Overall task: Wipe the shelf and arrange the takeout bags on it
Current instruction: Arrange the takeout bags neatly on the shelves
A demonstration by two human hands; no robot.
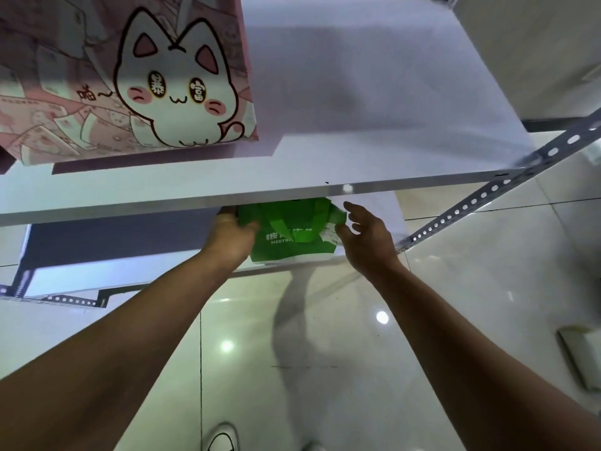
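The scene is seen through one wide-angle camera worn on the head, directed forward and steeply down. The white upper shelf board [374, 92] of a metal rack is viewed from just above, close to the lens. The lower white shelf [97, 275] and the glossy tiled floor [325, 353] are seen beyond it, and straight lines are bent towards the frame edges.

Glossy tiled floor [325, 353], pale wall [536, 43]
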